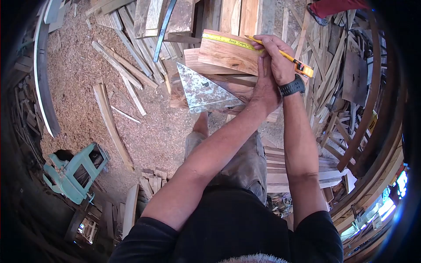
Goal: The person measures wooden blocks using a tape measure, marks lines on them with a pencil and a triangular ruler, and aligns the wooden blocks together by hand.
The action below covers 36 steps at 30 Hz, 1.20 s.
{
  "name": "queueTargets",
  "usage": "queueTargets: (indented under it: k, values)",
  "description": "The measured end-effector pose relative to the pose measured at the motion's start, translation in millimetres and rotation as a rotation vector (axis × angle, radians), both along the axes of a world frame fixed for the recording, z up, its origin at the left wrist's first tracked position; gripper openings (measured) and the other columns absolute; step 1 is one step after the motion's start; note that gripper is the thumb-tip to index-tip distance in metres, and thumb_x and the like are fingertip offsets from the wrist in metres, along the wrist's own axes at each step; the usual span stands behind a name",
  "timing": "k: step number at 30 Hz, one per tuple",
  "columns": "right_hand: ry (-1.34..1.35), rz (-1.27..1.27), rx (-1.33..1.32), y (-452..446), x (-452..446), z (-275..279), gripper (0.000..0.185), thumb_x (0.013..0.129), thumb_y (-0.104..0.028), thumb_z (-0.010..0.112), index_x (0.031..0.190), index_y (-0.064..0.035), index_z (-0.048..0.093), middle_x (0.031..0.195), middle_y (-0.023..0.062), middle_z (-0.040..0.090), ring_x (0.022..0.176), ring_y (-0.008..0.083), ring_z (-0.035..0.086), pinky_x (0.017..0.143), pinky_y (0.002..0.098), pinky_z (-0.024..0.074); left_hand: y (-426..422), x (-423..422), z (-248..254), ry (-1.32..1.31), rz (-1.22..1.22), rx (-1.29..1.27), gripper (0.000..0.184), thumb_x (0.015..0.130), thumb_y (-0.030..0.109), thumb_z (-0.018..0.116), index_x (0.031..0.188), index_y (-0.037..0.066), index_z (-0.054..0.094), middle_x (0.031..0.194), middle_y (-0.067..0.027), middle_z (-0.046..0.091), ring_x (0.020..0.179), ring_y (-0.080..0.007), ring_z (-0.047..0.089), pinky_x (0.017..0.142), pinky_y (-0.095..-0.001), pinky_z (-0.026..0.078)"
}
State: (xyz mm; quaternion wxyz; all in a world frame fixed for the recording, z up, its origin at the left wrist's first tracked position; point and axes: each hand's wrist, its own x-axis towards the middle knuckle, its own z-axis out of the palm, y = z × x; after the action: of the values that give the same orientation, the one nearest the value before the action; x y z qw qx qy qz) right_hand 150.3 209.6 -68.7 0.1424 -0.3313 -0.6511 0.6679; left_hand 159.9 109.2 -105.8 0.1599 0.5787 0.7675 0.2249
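My right hand (pixel 279 61), with a black watch on its wrist, is closed around a yellow pencil (pixel 254 39), its tip pointing left over a wooden block (pixel 230 56). Along the block's far edge lies a yellow tape measure blade (pixel 224 40). Beyond the right hand sits a yellow-and-black object (pixel 305 69), perhaps the tape's case. My left hand (pixel 265 76) crosses beneath the right one, its visible fingers stretched out against the block's right end; the rest is hidden. Nearer to me, a worn metal triangular square (pixel 204 90) rests on the timber.
Stacked boards (pixel 239 15) stand ahead, and a blue metal strip (pixel 164 30) leans beside them. Loose offcuts (pixel 116 65) lie on the sawdust floor. A green machine frame (pixel 76 173) stands lower left. Another person's foot (pixel 318 14) shows at upper right.
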Motion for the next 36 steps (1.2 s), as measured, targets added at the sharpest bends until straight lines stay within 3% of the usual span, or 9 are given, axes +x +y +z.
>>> queueTargets:
  k: [6, 8, 9, 11, 15, 20, 26, 36]
  values:
    - [-0.137, -0.013, -0.001, 8, -6, -11, 0.035, 0.103, -0.03, 0.06, 0.116, -0.0015, 0.074, 0.1, 0.0076, 0.077, 0.09, 0.0117, 0.069, 0.086, 0.0265, 0.0527, 2, 1, 7, -0.181, 0.085, 0.087, 0.078, 0.099, 0.045, 0.049, 0.163, 0.008, 0.023, 0.168, -0.023, 0.02, 0.157, -0.0443, 0.006, 0.124, -0.0668, -0.006]
    - [-0.05, -0.04, -0.091, 10, -5, -7, 0.031, 0.102, -0.028, 0.062, 0.114, -0.0017, 0.074, 0.099, 0.0076, 0.077, 0.091, 0.0115, 0.069, 0.086, 0.0266, 0.0536, 1, 3, 6, -0.269, 0.112, 0.134, 0.079, 0.099, 0.043, 0.05, 0.163, 0.007, 0.023, 0.167, -0.0242, 0.02, 0.157, -0.0458, 0.007, 0.124, -0.0669, -0.005]
    - [0.04, -0.066, -0.181, 11, -8, -2, 0.028, 0.101, -0.026, 0.064, 0.111, -0.002, 0.075, 0.098, 0.0076, 0.077, 0.092, 0.0113, 0.07, 0.087, 0.0267, 0.0545, 2, 3, 5, -0.269, 0.112, 0.136, 0.079, 0.099, 0.043, 0.05, 0.163, 0.007, 0.023, 0.167, -0.0242, 0.02, 0.157, -0.0458, 0.007, 0.124, -0.0669, -0.005]
    - [0.014, -0.028, -0.166, 15, -9, 3, 0.025, 0.1, -0.023, 0.066, 0.11, -0.0018, 0.075, 0.097, 0.0076, 0.077, 0.092, 0.0113, 0.07, 0.086, 0.0264, 0.055, 1, 5, 3, 0.087, 0.02, -0.1, 0.078, 0.099, 0.043, 0.051, 0.162, 0.006, 0.024, 0.167, -0.0256, 0.019, 0.156, -0.0475, 0.006, 0.124, -0.0668, -0.005]
    - [-0.053, -0.001, -0.089, 15, -12, -7, 0.02, 0.097, -0.018, 0.071, 0.105, -0.0005, 0.074, 0.095, 0.0081, 0.077, 0.089, 0.0107, 0.071, 0.083, 0.0246, 0.0557, 2, 4, 3, 0.095, 0.032, -0.062, 0.078, 0.099, 0.043, 0.051, 0.162, 0.006, 0.025, 0.167, -0.0259, 0.019, 0.156, -0.0487, 0.006, 0.124, -0.0669, -0.005]
    - [-0.119, -0.004, -0.021, 15, -14, -15, 0.02, 0.095, -0.02, 0.073, 0.097, 0.0005, 0.072, 0.089, 0.0078, 0.077, 0.084, 0.0103, 0.071, 0.078, 0.0241, 0.0562, 4, 2, 4, -0.199, 0.091, 0.085, 0.077, 0.098, 0.043, 0.053, 0.161, 0.007, 0.027, 0.166, -0.0279, 0.019, 0.156, -0.048, 0.005, 0.124, -0.067, -0.004]
    - [-0.137, -0.014, 0.015, 11, -16, -12, 0.022, 0.093, -0.02, 0.073, 0.095, 0.0017, 0.073, 0.086, 0.0085, 0.077, 0.079, 0.0106, 0.071, 0.074, 0.0249, 0.0564, 2, 2, 4, -0.277, 0.105, 0.129, 0.078, 0.097, 0.042, 0.055, 0.161, 0.008, 0.027, 0.167, -0.0274, 0.016, 0.156, -0.0468, 0.004, 0.124, -0.067, -0.006]
    - [-0.144, 0.003, 0.092, 10, -18, -10, 0.024, 0.092, -0.021, 0.073, 0.094, 0.0029, 0.074, 0.082, 0.0081, 0.077, 0.077, 0.0109, 0.07, 0.074, 0.0261, 0.0555, 3, 2, 2, -0.176, 0.095, 0.103, 0.075, 0.098, 0.042, 0.055, 0.16, 0.009, 0.028, 0.165, -0.0266, 0.019, 0.156, -0.0458, 0.005, 0.124, -0.0657, -0.006]
